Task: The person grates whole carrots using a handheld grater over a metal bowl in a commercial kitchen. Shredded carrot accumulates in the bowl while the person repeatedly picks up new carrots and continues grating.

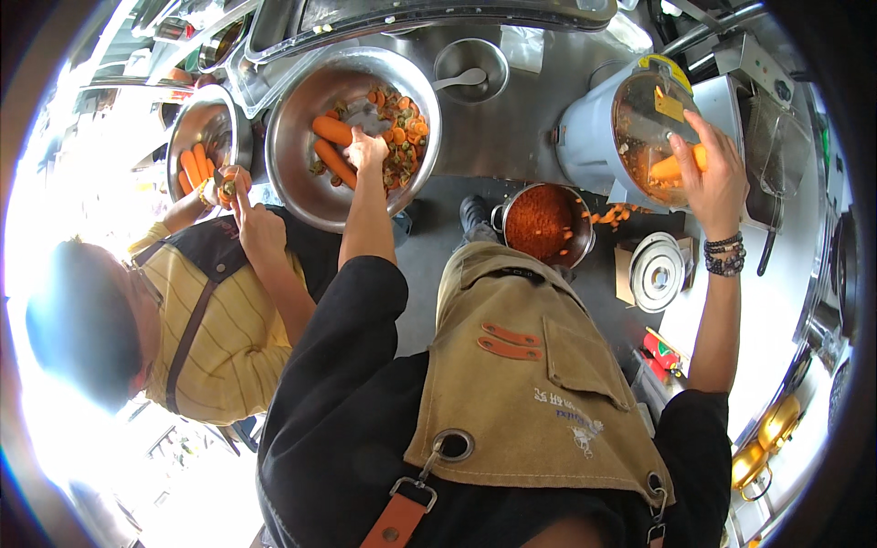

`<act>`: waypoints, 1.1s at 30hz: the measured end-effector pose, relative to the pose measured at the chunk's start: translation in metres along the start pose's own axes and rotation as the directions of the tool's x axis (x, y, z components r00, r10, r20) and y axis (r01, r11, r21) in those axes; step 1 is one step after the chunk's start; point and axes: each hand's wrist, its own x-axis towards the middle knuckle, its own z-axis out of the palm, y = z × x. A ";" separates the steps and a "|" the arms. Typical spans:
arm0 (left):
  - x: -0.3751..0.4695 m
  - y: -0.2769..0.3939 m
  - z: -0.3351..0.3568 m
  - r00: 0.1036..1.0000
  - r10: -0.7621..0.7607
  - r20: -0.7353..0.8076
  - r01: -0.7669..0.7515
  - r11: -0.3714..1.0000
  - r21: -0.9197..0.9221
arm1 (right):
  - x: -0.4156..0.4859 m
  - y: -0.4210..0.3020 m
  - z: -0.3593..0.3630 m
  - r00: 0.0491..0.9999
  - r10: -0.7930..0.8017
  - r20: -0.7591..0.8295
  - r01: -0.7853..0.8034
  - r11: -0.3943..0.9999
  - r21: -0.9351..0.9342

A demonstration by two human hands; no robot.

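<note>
Over the wide steel bowl (283, 147), my left hand (368, 149) has its fingers closed around the near end of a thick peeled carrot (331, 129). A second carrot (334, 163) lies just below it, among carrot slices and cut tops (405, 130). My right hand (716, 171), with beaded bracelets at the wrist, is at the clear round front of a grey vegetable-cutting machine (593, 130). Its thumb crosses in front of another carrot (664, 169); whether the hand grips that carrot is unclear. Orange shreds cling inside the machine's front.
A pot of shredded carrot (538, 222) stands on the floor below the machine, with spilled bits (620, 215) beside it. At left, a co-worker's hands (260, 229) hold a knife and a carrot by a smaller bowl (240, 130). A steel bowl with a spoon (468, 77) sits behind.
</note>
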 end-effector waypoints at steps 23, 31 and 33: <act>-0.374 0.229 -0.083 0.458 0.889 0.013 0.071 -0.022 -0.997 | -0.017 0.019 0.002 0.993 -0.104 0.061 0.108 0.992 -0.067; -0.405 0.328 -0.098 0.490 0.851 -0.188 -0.017 -0.206 -0.978 | -0.020 0.020 0.004 0.984 -0.016 0.176 0.029 0.997 -0.071; -0.408 0.335 -0.094 0.522 0.841 -0.144 0.005 -0.171 -0.985 | -0.021 0.020 0.004 0.975 -0.027 0.220 0.056 0.990 -0.128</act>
